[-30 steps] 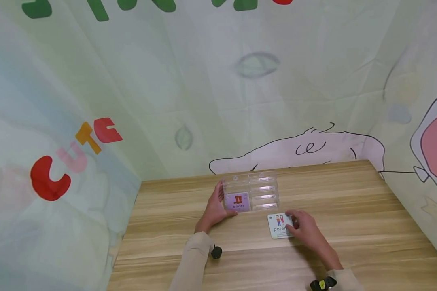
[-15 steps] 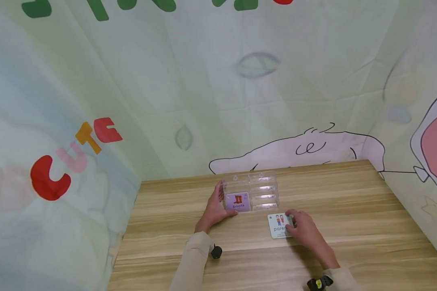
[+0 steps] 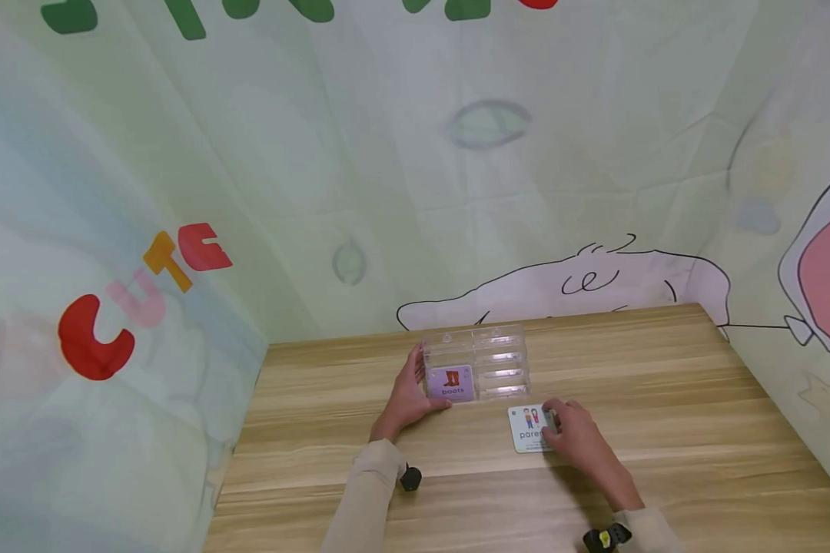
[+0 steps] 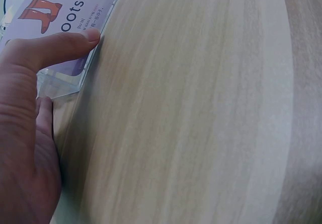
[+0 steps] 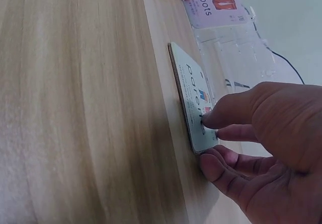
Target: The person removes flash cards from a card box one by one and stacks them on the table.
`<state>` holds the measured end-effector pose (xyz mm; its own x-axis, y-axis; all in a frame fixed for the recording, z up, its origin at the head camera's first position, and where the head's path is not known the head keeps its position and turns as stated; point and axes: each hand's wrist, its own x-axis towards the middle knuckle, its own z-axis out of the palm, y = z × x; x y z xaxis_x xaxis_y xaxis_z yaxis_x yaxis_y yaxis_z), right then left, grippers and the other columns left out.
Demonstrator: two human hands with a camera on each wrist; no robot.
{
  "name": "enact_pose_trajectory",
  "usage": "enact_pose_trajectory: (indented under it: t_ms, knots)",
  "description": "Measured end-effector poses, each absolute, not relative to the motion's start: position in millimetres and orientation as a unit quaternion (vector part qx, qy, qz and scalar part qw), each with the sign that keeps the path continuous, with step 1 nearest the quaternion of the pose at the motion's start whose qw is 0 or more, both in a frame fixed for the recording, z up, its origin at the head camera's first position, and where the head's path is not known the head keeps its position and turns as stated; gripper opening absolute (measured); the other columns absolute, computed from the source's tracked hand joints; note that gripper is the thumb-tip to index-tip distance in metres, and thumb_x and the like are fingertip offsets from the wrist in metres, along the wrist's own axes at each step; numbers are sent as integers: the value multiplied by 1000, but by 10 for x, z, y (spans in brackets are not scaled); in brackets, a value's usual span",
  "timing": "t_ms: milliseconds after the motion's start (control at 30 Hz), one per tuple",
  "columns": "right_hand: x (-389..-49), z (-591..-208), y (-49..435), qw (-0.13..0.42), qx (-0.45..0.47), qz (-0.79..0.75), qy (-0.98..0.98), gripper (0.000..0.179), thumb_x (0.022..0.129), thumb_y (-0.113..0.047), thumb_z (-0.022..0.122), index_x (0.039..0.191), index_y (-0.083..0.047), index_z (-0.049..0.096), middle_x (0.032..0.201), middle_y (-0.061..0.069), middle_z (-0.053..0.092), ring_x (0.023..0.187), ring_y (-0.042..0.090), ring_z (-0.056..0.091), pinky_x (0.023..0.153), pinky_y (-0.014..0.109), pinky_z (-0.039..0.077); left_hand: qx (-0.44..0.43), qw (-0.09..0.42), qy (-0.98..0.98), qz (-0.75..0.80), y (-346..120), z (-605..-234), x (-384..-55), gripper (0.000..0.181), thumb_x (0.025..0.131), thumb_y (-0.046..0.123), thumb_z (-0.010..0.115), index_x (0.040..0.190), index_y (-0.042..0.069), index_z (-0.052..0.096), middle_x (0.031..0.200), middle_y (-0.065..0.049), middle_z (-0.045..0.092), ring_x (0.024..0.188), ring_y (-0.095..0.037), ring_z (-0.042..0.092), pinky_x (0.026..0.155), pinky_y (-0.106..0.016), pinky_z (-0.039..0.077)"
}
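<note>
A clear plastic card box point(image 3: 502, 367) with compartments lies toward the back of the wooden table. In its front left compartment sits a purple card point(image 3: 451, 376) printed "boots" with a pair of red-brown boots. My left hand point(image 3: 410, 395) holds the box at its left near corner, thumb point(image 4: 70, 45) across the near edge, fingers along the left side. In front of the box is a thin stack of pale cards point(image 3: 526, 436), the top one printed "parents". My right hand point(image 3: 584, 442) pinches the stack's right end, thumb over the lettering and other fingers at its edge.
The wood-grain table point(image 3: 671, 415) reaches back to a printed cloth backdrop point(image 3: 387, 153) with coloured letters and cartoon outlines. Both wrists wear black bands, the left one point(image 3: 411, 478) beside the cuff. The box's right side has several narrow slots in a column.
My right wrist has shifted very slightly to the left, while its fingers stay on the cards. The left hand and the box have not moved.
</note>
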<state>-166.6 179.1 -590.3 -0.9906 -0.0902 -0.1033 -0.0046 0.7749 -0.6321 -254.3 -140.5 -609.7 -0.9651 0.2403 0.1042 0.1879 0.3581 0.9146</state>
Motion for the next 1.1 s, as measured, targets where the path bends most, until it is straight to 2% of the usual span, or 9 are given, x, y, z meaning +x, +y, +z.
enact_pose_trajectory:
  t_ms: [267,533,700,833,1100]
  knots:
    - [-1698,-5834,1834,17,-54,-351,935,41,90,-7,76,127,5,63,93,10,58,80,22,52,66,33,48,120,37,837,533,-1417,-6156,-2569,129,66,6,99,164,8,15,163,-19,35,149,-33,38,123,-39,34]
    - [-1848,-5789,1742,-22,-113,-374,920,38,92,-11,78,127,-1,67,99,7,65,79,15,58,65,29,53,123,34,836,534,-1429,-6166,-2573,130,65,6,99,165,8,15,163,-20,35,149,-34,37,123,-40,34]
    - [-1980,-5761,1599,-31,-179,-384,905,37,93,-11,78,127,-1,67,99,3,65,79,10,59,65,25,55,125,31,834,537,-1434,-6170,-2574,130,65,7,99,164,6,15,162,-22,35,149,-35,37,123,-41,34]
    - [-2088,-5727,1472,-33,-227,-397,889,36,93,-8,76,127,0,67,104,7,68,79,8,59,66,25,56,126,30,832,539,-1432,-6167,-2573,129,65,7,99,164,6,16,162,-22,36,148,-35,38,123,-42,34]
    - [-2231,-5657,1248,-16,-265,-411,872,36,95,-8,73,130,0,65,101,4,67,81,9,60,70,26,57,121,40,837,532,-1424,-6167,-2585,130,66,8,99,165,12,15,162,-17,37,149,-31,38,123,-37,34]
